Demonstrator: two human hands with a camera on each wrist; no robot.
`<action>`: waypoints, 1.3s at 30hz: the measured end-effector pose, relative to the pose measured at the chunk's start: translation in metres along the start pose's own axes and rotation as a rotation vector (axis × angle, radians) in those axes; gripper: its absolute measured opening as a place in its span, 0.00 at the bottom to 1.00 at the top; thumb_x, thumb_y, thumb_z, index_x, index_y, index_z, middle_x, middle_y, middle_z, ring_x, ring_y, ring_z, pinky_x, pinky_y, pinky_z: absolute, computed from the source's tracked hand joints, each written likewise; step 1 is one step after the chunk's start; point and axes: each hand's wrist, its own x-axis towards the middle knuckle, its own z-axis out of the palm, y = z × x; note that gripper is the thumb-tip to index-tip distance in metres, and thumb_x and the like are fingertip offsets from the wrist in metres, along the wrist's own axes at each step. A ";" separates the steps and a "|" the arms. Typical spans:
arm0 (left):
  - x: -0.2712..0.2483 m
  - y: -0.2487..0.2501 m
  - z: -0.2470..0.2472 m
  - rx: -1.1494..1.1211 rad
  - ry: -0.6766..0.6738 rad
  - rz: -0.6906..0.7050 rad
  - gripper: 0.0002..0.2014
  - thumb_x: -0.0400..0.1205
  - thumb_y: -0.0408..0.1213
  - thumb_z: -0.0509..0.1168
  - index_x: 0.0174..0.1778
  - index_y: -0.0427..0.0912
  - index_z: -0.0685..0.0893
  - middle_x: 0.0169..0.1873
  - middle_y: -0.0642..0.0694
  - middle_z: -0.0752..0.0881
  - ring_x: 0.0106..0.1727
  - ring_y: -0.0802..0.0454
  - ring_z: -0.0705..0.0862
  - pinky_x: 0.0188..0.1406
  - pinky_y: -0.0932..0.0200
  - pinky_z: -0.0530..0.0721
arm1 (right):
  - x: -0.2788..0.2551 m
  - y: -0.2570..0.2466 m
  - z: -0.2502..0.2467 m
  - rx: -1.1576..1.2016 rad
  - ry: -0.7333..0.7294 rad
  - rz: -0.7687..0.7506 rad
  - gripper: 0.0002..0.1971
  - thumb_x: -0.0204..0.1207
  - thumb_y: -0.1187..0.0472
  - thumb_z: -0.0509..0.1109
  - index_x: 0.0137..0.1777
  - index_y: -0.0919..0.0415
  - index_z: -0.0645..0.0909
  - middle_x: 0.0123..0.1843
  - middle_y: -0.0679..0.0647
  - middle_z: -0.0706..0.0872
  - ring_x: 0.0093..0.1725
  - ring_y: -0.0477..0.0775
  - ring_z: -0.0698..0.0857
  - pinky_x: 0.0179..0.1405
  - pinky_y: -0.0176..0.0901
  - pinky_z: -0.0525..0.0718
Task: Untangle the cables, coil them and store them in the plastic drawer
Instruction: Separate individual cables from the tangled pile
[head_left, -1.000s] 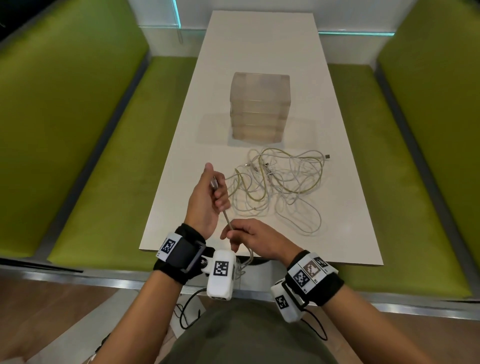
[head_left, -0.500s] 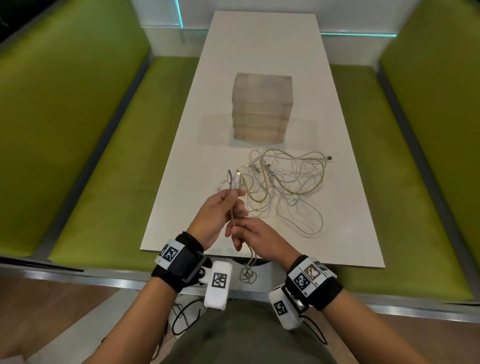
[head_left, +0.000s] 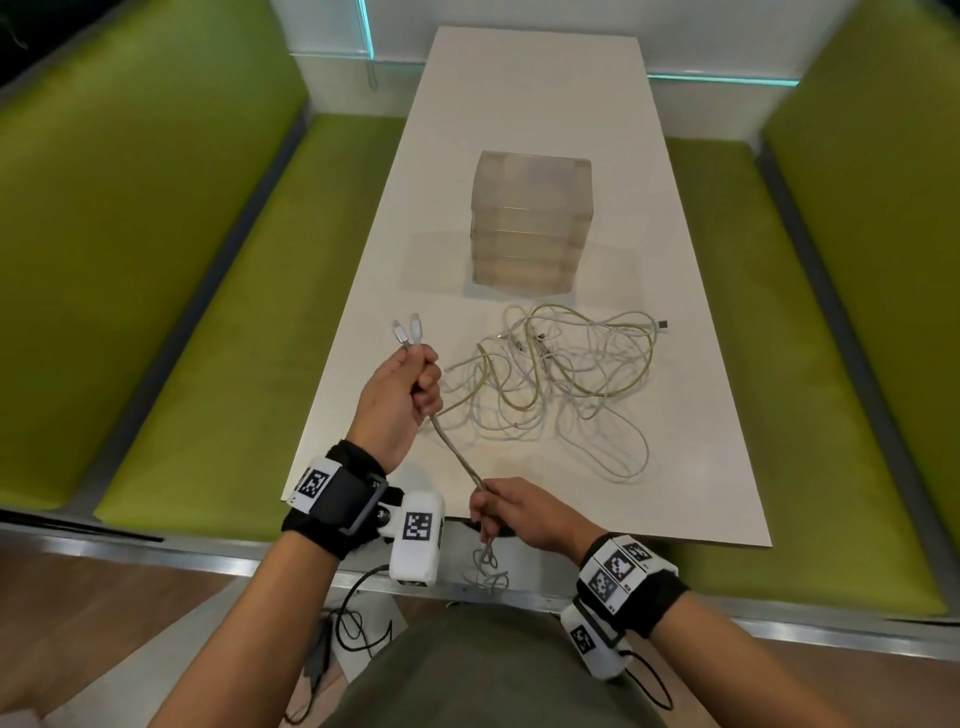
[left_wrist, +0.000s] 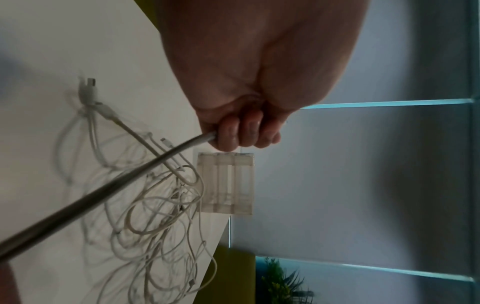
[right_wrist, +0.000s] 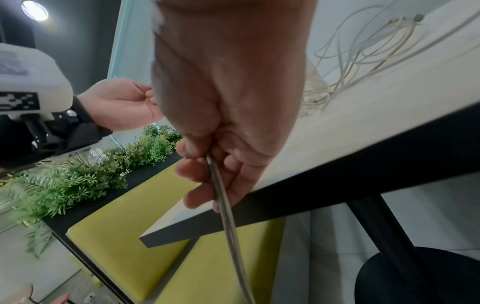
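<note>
One grey cable (head_left: 457, 452) is held doubled between both hands, apart from the tangle. The left hand (head_left: 397, 400) is clamped in a fist round the doubled cable just below its two connectors (head_left: 408, 330), which stand side by side above the fist; the ends are judged to be paired there so that the coil starts from a fixed point. The right hand (head_left: 524, 512) is closed round the same cable at the near edge of the bench (head_left: 701, 457), so that the span between the hands is held straight while the slack hangs below the edge. The remaining cables (head_left: 566, 384) lie tangled on the bench just in front of the plastic drawer (head_left: 530, 218), whose drawers appear closed.
</note>
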 end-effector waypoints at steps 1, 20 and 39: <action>0.000 0.001 0.001 0.016 -0.032 -0.024 0.15 0.89 0.43 0.51 0.44 0.40 0.77 0.23 0.52 0.69 0.23 0.58 0.62 0.23 0.65 0.63 | 0.001 -0.001 0.000 -0.008 -0.021 0.016 0.12 0.86 0.59 0.56 0.47 0.58 0.81 0.36 0.53 0.85 0.45 0.55 0.87 0.57 0.47 0.82; -0.006 -0.019 -0.057 0.040 0.208 0.094 0.14 0.90 0.34 0.50 0.41 0.40 0.76 0.26 0.52 0.77 0.23 0.60 0.70 0.25 0.67 0.68 | 0.093 -0.074 -0.014 -1.177 0.216 -0.026 0.13 0.78 0.72 0.59 0.58 0.65 0.80 0.57 0.61 0.84 0.56 0.64 0.85 0.47 0.49 0.79; 0.012 -0.028 -0.004 -0.019 -0.047 0.085 0.08 0.88 0.33 0.53 0.44 0.40 0.72 0.61 0.37 0.85 0.61 0.43 0.86 0.62 0.54 0.84 | 0.054 -0.091 -0.022 0.297 0.644 -0.203 0.08 0.73 0.56 0.75 0.41 0.61 0.83 0.35 0.55 0.86 0.29 0.45 0.78 0.28 0.40 0.76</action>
